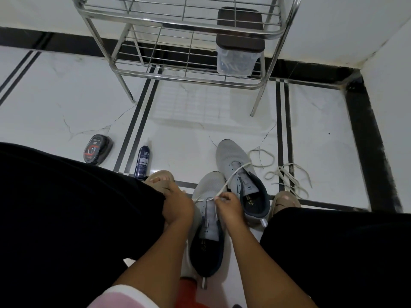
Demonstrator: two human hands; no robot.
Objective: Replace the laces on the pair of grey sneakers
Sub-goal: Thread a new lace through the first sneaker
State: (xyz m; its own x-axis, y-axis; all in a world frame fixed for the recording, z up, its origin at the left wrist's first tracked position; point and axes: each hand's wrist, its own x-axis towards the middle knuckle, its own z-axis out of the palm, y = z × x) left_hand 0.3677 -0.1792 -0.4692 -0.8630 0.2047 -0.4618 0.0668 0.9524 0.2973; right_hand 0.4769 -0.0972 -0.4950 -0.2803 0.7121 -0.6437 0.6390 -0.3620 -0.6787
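Observation:
Two grey sneakers with dark collars lie on the white floor between my legs. The near sneaker (208, 230) points away from me; my left hand (178, 203) rests against its left side. My right hand (226, 204) pinches a white lace (233, 174) at the near sneaker's front eyelets. This lace runs up and right across the far sneaker (238, 172). Loose off-white laces (287, 176) lie tangled on the floor to the right.
A metal wire rack (184, 52) stands ahead, holding a clear box with a brown lid (239, 50). A black shoe-polish sponge (97, 150) and a dark blue spray can (142, 163) lie left. Walls close the right and far sides.

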